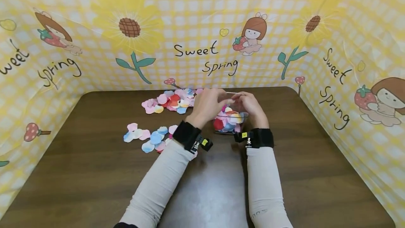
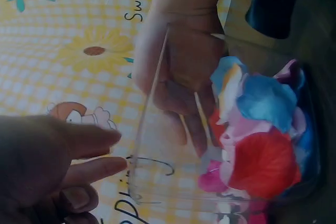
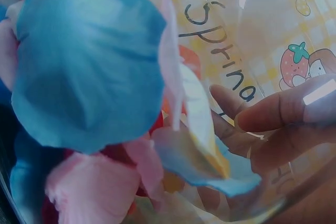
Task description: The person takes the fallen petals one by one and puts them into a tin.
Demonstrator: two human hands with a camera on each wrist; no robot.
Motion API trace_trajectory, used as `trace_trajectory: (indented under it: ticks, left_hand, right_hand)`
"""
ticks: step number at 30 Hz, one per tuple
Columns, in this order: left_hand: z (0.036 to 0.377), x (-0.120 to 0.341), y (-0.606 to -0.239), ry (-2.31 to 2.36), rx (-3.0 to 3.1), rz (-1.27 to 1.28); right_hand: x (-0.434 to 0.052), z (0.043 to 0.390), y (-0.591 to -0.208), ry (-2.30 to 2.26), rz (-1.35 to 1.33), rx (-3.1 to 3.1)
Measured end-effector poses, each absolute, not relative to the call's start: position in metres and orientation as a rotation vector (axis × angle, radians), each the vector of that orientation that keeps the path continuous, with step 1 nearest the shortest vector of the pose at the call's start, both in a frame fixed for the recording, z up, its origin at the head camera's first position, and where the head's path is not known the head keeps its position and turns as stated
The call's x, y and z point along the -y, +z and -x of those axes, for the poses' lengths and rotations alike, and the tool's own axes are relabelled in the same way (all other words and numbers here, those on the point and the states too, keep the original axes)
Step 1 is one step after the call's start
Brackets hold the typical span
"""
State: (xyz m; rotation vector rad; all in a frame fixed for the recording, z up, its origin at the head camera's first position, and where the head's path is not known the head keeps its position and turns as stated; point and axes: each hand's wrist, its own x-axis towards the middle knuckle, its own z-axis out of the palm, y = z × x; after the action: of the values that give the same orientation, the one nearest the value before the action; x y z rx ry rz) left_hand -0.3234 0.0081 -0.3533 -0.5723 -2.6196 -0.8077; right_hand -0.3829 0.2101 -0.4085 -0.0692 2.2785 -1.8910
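A clear container (image 1: 231, 125) stands on the brown table and holds several pink, red and blue fabric petals (image 2: 262, 150). My right hand (image 1: 245, 103) curls round its right side; in the left wrist view that hand (image 2: 178, 72) shows through the clear wall (image 2: 157, 171). Over the container's top and left rim is my left hand (image 1: 221, 102), whose fingers (image 2: 105, 139) are nearly straight at the rim with nothing held. The right wrist view is filled by a blue petal (image 3: 84, 66), and fingers (image 3: 273, 114) show through the wall; whose they are I cannot tell.
One heap of loose petals (image 1: 172, 101) lies behind the container on the left. Another scatter of petals (image 1: 148, 138) lies by my left forearm. A yellow printed cloth (image 1: 202, 45) walls in the table (image 1: 95, 171) at the back and both sides.
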Motion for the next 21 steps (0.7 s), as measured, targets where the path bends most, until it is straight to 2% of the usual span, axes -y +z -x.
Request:
trace_trajectory:
  ticks: [4, 12, 16, 21]
  left_hand:
    - [0.321, 0.017, -0.354, -0.839, 2.643, 0.51]
    - [0.312, 0.108, -0.344, -1.035, 2.628, 0.175]
    - [0.324, 0.131, -0.361, -1.005, 2.705, 0.063]
    - [0.34, 0.137, -0.388, -0.927, 2.846, 0.038]
  right_hand:
    - [-0.209, 0.382, -0.408, -1.886, 0.09, -2.292]
    - [-0.21, 0.381, -0.409, -1.872, 0.067, -2.289]
    - [-0.21, 0.38, -0.409, -1.885, 0.06, -2.277]
    - [-0.209, 0.38, -0.407, -1.878, 0.059, -2.291]
